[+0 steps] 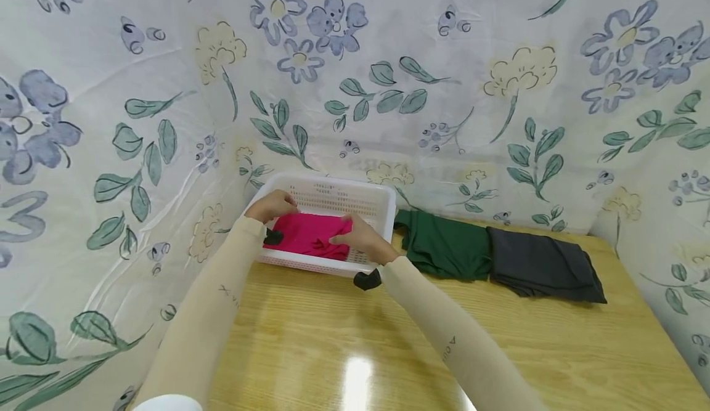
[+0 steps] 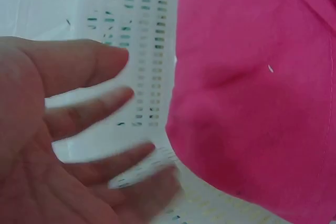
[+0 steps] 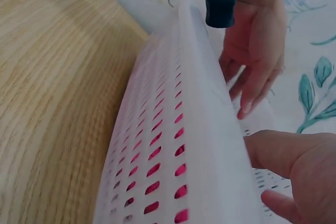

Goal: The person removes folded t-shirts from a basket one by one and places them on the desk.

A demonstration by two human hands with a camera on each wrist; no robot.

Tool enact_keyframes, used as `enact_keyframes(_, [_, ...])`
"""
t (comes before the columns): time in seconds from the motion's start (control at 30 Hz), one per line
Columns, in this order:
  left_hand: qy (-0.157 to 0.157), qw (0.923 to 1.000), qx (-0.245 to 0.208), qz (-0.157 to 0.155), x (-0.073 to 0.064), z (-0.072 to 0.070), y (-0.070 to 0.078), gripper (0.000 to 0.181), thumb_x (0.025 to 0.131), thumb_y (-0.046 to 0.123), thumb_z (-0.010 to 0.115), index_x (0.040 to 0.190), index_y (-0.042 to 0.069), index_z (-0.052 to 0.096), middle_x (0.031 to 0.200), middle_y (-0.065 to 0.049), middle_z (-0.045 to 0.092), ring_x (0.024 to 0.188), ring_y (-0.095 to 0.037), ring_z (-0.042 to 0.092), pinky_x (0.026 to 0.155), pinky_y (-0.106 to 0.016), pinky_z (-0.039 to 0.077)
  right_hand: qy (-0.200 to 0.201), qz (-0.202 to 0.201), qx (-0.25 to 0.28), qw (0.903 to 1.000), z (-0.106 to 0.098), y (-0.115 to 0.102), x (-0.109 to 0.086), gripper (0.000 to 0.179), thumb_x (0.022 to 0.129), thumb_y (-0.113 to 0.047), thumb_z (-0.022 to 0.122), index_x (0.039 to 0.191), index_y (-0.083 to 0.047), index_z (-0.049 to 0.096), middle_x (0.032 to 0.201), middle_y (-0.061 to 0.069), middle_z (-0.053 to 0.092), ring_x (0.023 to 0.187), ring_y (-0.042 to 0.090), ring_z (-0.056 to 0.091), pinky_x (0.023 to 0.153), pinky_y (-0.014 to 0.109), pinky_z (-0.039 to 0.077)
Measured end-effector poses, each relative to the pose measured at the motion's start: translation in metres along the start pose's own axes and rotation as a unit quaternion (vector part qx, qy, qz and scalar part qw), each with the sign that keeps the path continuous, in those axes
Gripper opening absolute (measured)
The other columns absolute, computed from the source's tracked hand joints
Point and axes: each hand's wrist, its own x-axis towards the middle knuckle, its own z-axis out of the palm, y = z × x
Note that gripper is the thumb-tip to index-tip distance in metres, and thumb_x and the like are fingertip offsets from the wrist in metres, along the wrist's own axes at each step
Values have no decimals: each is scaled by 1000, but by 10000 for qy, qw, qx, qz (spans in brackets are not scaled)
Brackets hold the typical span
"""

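A folded bright pink cloth (image 1: 307, 235) lies in a white perforated plastic basket (image 1: 333, 268). My left hand (image 1: 274, 204) hovers over the basket's left end, its fingers spread and holding nothing. In the left wrist view that left hand (image 2: 89, 124) is apart from the edge of the pink cloth (image 2: 252, 87). My right hand (image 1: 363, 237) is over the basket's right side, near the right edge of the cloth, fingers extended. In the right wrist view the right hand (image 3: 299, 171) shows beside the basket wall (image 3: 210, 145), with nothing seen in its grasp.
A folded dark green cloth (image 1: 446, 244) lies right of the basket, and a folded dark grey cloth (image 1: 543, 263) lies beside it on the wooden table (image 1: 310, 325). Flower-patterned sheeting (image 1: 432, 109) rises behind the table and at both sides.
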Motion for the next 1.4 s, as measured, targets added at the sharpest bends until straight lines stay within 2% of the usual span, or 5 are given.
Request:
enact_keyframes(0.23, [-797,9948,-92,-627,3,-2,-9,56,105,25,53,147,-11,41,154,-34,33,128,-52,48,100,-53,50,-181,543,396,9976,7,7,10,83,92,-24,78,156,-12,27,145,14,45,102,26,47,80,41,43])
enact_keyframes(0.4, [-1088,9933,131,-367,7,-4,-7,53,106,26,51,147,-7,43,157,-33,30,134,-49,40,100,-52,48,-195,657,664,9954,4,4,13,85,91,-24,79,157,-12,27,151,15,39,133,35,43,101,52,47])
enact_keyframes(0.83, [-1306,9901,-64,-511,8,-4,-20,51,106,24,52,146,-7,47,159,-33,25,144,-49,29,112,-56,38,-409,971,1002,9894,5,2,20,74,91,-22,79,152,-9,39,143,12,46,112,26,55,94,42,53])
enact_keyframes(1.07, [-1305,9903,-237,-403,4,-6,-31,48,106,24,57,144,-5,51,144,-24,45,124,-32,44,96,-39,46,-534,937,1064,9885,10,6,24,57,91,-15,79,142,-11,54,112,9,60,59,17,39,62,28,45])
enact_keyframes(1.4, [-1516,9879,-336,22,8,-3,-34,42,101,16,64,137,-5,58,135,-21,52,110,-23,47,79,-24,43,-382,851,538,9942,15,8,25,41,89,-19,82,124,-11,63,98,6,60,65,20,52,65,31,51])
